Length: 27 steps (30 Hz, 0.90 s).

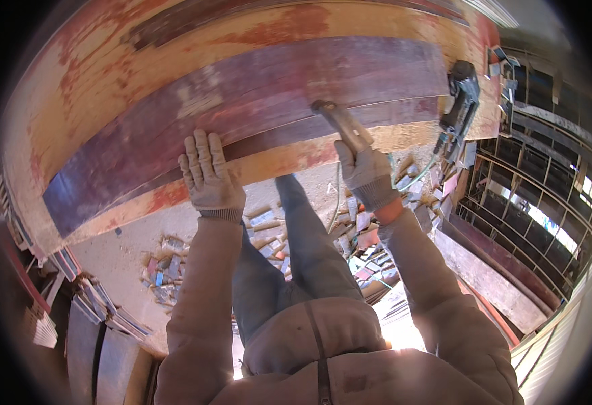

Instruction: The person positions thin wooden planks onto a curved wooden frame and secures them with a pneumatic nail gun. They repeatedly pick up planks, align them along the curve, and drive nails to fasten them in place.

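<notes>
My left hand (209, 177), in a pale work glove, lies flat with outstretched fingers at the near edge of a long purple-stained wooden board (262, 84). Gloved too, my right hand (367, 172) is wrapped round the handle of a hammer (347, 125). The hammer's head is over the seam between the wide board and a narrower dark strip (296, 133) along its near side; whether it touches the wood I cannot tell. Both pieces lie on a wooden worktable (390, 138) with reddish stains.
At the table's right end lies a black nail gun (463, 101), with a green hose (421, 174) running down from it. Many wood offcuts (363, 253) litter the floor around my legs. Metal racking (532, 196) and long planks (492, 277) stand to the right; more boards (117, 358) lean at lower left.
</notes>
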{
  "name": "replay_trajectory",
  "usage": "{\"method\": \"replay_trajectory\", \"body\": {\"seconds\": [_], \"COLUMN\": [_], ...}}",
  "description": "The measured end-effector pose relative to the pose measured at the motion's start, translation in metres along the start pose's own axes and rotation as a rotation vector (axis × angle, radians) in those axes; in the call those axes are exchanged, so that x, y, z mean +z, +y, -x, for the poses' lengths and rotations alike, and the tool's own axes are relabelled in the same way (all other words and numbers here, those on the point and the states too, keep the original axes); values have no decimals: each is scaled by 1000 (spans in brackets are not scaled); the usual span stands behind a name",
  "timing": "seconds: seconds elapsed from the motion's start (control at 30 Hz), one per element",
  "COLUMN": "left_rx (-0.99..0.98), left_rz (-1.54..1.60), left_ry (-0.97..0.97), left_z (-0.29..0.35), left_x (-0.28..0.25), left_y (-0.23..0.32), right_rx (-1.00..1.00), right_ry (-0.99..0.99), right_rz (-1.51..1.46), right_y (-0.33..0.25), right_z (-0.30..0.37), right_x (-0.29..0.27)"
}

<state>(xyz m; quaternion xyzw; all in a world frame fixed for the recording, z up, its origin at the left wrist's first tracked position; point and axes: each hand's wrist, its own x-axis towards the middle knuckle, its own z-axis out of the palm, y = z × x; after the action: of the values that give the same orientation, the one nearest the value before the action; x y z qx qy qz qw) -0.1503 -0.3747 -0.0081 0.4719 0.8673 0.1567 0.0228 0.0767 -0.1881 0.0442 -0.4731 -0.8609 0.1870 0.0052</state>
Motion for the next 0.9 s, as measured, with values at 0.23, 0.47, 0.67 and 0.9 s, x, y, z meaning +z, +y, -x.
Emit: {"method": "replay_trajectory", "body": {"seconds": [0.23, 0.47, 0.67, 0.9], "left_rx": [104, 257, 292, 363], "left_rz": [-26, -89, 75, 166], "left_ry": [-64, -135, -74, -196], "left_z": [-24, -54, -72, -72], "left_x": [20, 60, 73, 62], "left_y": [70, 160, 200, 196], "right_rx": [146, 333, 386, 676], "right_ry": [56, 71, 167, 169], "right_rz": [53, -107, -13, -156], "right_y": [68, 138, 167, 205], "right_z": [-3, -20, -23, -57], "right_x": [-28, -56, -67, -106]}}
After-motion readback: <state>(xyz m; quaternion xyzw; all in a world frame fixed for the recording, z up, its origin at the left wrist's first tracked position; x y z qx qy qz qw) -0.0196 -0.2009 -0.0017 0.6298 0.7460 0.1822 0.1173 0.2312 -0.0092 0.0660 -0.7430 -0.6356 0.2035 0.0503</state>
